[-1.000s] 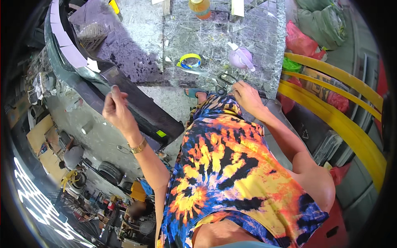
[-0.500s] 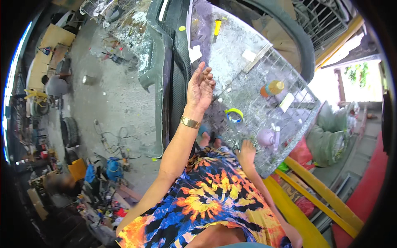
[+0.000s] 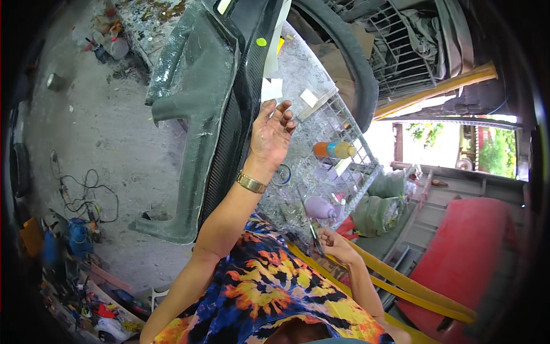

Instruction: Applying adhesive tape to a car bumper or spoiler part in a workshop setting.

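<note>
Tie-dye top (image 3: 260, 289), orange, yellow, blue, black; gold-coloured left wristband (image 3: 251, 182).

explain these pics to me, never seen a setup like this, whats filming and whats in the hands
There is no machine here, just a person's two bare hands. A fisheye camera on the person's head looks down, so straight edges bend. The left hand is open and looks empty, beside a long black carbon-weave part. The right hand holds scissors. On the worktable are a bottle of orange liquid, a pale purple container and white paper pieces.
</note>
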The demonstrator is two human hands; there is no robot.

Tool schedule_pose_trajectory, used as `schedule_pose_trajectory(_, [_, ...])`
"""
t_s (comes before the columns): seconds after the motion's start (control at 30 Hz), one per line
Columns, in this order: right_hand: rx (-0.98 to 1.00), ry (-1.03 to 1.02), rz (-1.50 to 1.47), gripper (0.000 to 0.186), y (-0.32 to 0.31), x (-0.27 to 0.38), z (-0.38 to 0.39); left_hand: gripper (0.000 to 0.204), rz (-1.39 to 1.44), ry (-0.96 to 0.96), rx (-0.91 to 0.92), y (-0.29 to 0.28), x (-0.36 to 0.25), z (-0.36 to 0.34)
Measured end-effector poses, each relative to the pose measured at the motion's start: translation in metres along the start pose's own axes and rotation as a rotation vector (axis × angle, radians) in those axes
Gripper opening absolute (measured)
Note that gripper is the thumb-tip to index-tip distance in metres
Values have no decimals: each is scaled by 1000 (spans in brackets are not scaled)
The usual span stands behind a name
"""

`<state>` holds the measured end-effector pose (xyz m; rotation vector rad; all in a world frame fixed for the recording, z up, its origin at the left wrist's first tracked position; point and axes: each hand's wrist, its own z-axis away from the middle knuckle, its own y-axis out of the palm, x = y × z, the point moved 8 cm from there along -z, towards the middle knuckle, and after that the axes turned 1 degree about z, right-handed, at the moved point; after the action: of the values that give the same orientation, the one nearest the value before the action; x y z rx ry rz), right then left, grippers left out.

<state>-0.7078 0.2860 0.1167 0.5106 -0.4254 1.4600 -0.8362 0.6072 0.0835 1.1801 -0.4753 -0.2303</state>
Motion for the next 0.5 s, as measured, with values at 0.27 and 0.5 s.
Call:
schedule_pose_trajectory(0.27, [-25,-144,584,46,-32,177,-4,18,-13,24,-6,-7,6,-6])
schedule_pose_trajectory(0.5, [101,-26,845,40,-23,300,-43,19,29,24,22,-5,4,-11])
